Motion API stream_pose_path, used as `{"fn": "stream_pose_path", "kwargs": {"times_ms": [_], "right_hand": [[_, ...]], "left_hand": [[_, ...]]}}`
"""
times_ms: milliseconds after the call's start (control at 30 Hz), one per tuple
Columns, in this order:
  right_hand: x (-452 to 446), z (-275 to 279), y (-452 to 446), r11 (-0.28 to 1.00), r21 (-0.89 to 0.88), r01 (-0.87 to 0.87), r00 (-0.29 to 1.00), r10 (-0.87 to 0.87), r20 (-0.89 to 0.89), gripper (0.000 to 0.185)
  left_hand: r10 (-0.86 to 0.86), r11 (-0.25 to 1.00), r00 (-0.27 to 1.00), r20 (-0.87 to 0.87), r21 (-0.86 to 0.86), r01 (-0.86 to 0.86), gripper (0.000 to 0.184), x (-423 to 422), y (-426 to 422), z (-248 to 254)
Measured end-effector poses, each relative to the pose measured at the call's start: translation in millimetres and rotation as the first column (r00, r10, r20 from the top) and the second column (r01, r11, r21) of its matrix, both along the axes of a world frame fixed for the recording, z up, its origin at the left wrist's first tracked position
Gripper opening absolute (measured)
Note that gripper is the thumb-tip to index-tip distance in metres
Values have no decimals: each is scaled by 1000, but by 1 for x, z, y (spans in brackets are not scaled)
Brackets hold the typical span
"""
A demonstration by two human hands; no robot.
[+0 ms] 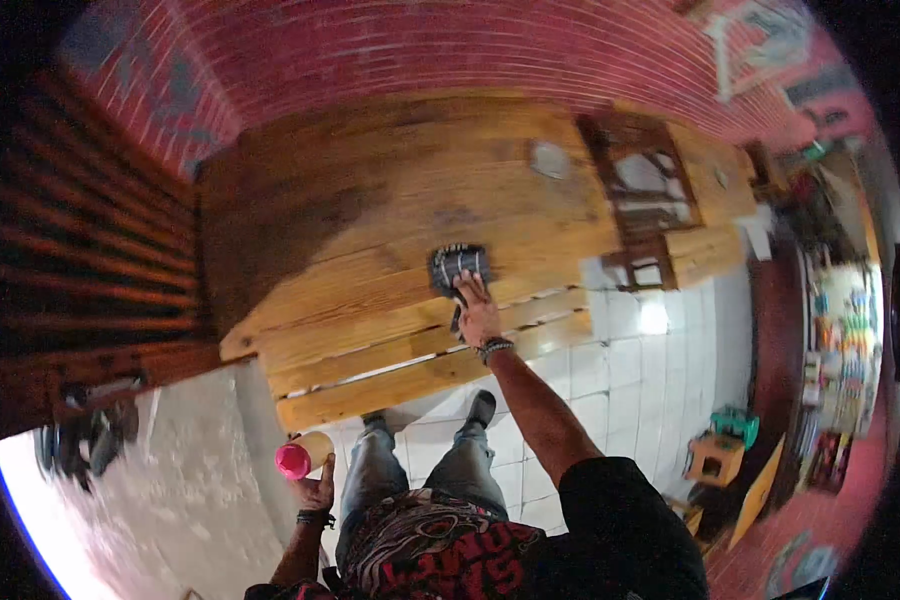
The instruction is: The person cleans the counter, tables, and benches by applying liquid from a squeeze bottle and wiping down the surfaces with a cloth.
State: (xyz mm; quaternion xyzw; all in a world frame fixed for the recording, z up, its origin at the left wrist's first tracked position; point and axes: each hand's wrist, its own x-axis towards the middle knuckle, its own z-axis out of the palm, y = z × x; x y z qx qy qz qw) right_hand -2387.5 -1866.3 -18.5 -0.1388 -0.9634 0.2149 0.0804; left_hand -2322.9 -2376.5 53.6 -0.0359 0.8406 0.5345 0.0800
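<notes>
My right hand [480,318] reaches forward over the wooden table [370,260]. Its fingers press on a dark cloth [454,268] with pale stripes and lettering, which lies on the tabletop near the front slats. Part of the cloth shows below the palm. Low on the left, my left hand [315,492] is closed around a cream-coloured bottle [317,448] with a pink cap [292,461]. The bottle is tilted and held off the table, in front of the table's front left corner.
A dark slatted wooden piece [90,230] borders the table on the left. A dark wooden frame [640,180] stands at its right end. Pink brick wall [390,60] runs behind. White floor tiles [610,380] lie right of my legs; shelves of small goods [845,330] stand far right.
</notes>
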Motion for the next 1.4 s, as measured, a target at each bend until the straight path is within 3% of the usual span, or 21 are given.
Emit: {"fn": "stream_pose_path", "kwargs": {"times_ms": [33, 100, 133, 200, 267, 333, 367, 400, 433, 467, 600, 733, 767, 800, 867, 1000, 1133, 1200, 1267, 1300, 1400], "right_hand": [[33, 3, 4, 990, 61, 125, 990, -128, 55, 48], [118, -26, 28, 923, -183, 339, 921, -286, 264, 31], [169, -44, 42, 779, -458, 429, 880, -246, 406, 34], [280, -19, 47, 357, -653, 668, 734, -172, 657, 65], [400, 20, 35, 772, -592, 230, 955, -62, 291, 65], [492, 48, 15, 357, -763, 538, 842, -270, 467, 59], [528, 64, 2, -78, -840, 536, 734, -448, 510, 57], [568, 67, -9, -325, -821, 470, 641, -513, 571, 58], [612, 61, -19, -538, -768, 348, 524, -568, 635, 58], [675, 14, -27, -575, -752, 323, 474, -589, 654, 61], [759, 82, -31, -620, -785, 17, 380, -722, 578, 59], [789, 91, -9, -539, -777, -326, 304, -838, 454, 60], [791, 88, -2, -458, -813, -360, 273, -885, 378, 63], [790, 85, 7, -371, -843, -389, 239, -925, 297, 67], [783, 79, 32, -273, -865, -421, 198, -958, 206, 70], [788, 69, 106, -214, -836, -505, 156, -975, 155, 70], [812, 73, 191, -217, -816, -535, 160, -975, 154, 71], [831, 89, 221, -192, -852, -486, 52, -980, 191, 53], [866, 78, 243, -305, -754, -582, 30, -934, 355, 50], [878, 85, 245, -315, -857, -409, 42, -944, 327, 48], [918, 55, 265, -383, -837, -391, -63, -896, 439, 42]], "left_hand": [[-58, 998, 998, -24, -32, 57, 76, 2, 2, 1], [-147, 985, 989, -13, -90, 145, 76, 10, 2, -12], [-184, 979, 979, -87, -105, 174, 72, 12, 26, 1], [-247, 967, 950, -192, -114, 228, 68, 19, 71, 39], [-400, 910, 910, -113, -169, 379, 60, 39, 114, 75], [-532, 844, 815, -229, -229, 486, 51, 57, 155, 74], [-527, 849, 826, -202, -177, 498, 50, 71, 182, 74], [-525, 850, 836, -156, -128, 510, 49, 83, 211, 83], [-548, 836, 823, -152, -141, 531, 49, 99, 237, 91], [-586, 810, 804, -102, -68, 582, 47, 114, 266, 100], [-641, 753, 753, -149, 67, 655, 45, 163, 364, 108], [-725, 671, 675, -137, 77, 737, 45, 189, 443, 108], [-806, 591, 552, -214, -237, 771, 44, 195, 459, 122], [-809, 586, 543, -225, -242, 773, 44, 200, 477, 122], [-839, 534, 518, -169, -64, 843, 43, 211, 516, 131], [-860, 509, 508, -46, -16, 860, 46, 238, 595, 139], [-871, 488, 472, -136, -139, 862, 51, 252, 686, 86], [-848, 511, 510, -143, 32, 859, 57, 273, 744, 89], [-859, 498, 490, -149, -20, 867, 59, 284, 807, 56], [-881, 465, 449, -150, -95, 880, 60, 288, 826, 42], [-844, 474, 457, -280, 10, 881, 64, 323, 922, 96]]}}
